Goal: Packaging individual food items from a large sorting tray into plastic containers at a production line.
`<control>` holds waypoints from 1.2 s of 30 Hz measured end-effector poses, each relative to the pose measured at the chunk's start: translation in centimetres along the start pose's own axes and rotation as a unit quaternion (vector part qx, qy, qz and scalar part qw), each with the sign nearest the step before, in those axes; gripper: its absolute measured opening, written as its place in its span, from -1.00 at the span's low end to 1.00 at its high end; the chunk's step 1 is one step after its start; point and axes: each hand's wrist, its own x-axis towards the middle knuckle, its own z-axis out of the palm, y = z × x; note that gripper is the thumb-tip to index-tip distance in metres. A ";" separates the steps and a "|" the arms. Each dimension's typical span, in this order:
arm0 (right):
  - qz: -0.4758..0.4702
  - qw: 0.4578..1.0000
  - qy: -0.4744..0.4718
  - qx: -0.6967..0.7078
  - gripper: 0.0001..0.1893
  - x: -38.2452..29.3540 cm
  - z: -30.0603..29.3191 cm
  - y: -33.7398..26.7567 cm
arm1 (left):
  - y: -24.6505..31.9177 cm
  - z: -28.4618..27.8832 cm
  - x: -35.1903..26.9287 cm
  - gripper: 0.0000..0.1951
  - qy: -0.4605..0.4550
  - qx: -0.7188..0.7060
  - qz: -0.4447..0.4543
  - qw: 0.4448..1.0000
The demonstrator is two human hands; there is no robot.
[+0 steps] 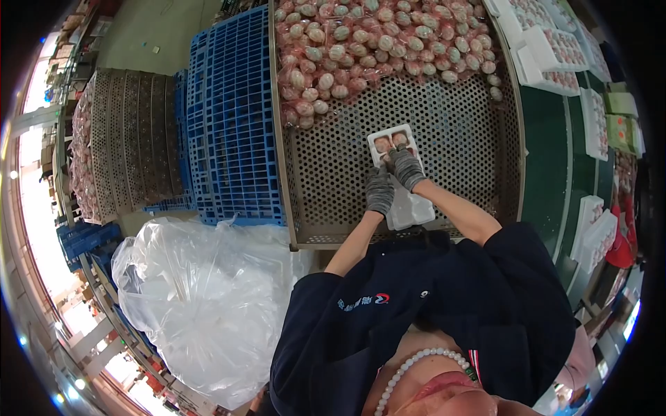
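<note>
A white foam tray point(411, 136) with egg-sized compartments rests on the perforated metal floor point(333, 171) of a large bin. Round, pinkish wrapped eggs point(382, 144) sit in its far compartments. My left hand point(380, 191), in a grey knit glove, is at the tray's near left edge with its fingertips against it. Over the tray's middle, my gloved right hand point(407, 167) touches the eggs with its fingertips; whether it grips one is hidden. Under and nearer than my hands lies a translucent plastic tray or lid point(408, 210), partly covered.
Many plastic-wrapped eggs point(364, 47) pile at the bin's far end. Blue plastic pallets point(237, 114) stand left, beyond a big clear plastic bag point(203, 307) of white items. On the right, a green conveyor belt point(543, 156) carries white egg-filled trays point(556, 49). The bin has raised metal sides.
</note>
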 end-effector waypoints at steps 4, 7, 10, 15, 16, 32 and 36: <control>-0.045 0.982 0.150 -0.107 -0.60 1.2 0.9 0.3 | -0.6 -0.7 -0.2 -0.59 -0.151 -0.070 -0.080 0.983; 0.084 0.971 -0.214 -0.072 -0.63 2.5 0.2 0.1 | -1.6 -0.7 1.0 -0.62 -0.091 -0.203 -0.087 0.971; 0.103 0.974 -0.179 -0.089 -0.75 3.2 -0.6 -0.9 | -2.1 0.5 2.5 -0.63 -0.144 -0.191 -0.194 0.951; 0.060 0.987 -0.150 -0.021 -0.77 2.8 -0.8 -1.2 | -3.5 3.6 4.6 -0.64 -0.105 -0.238 -0.261 0.930; 0.047 0.980 -0.192 -0.024 -0.75 2.5 -0.9 -0.4 | -4.1 4.0 4.9 -0.61 -0.151 -0.171 -0.252 0.940; 0.464 0.813 0.210 0.281 -0.38 18.4 -8.8 26.6 | -2.9 1.8 6.5 -0.56 -0.224 -0.161 -0.243 0.930; 0.471 0.766 0.235 0.370 -0.43 18.5 -7.4 25.4 | -2.2 0.3 6.7 -0.54 -0.254 -0.193 -0.243 0.916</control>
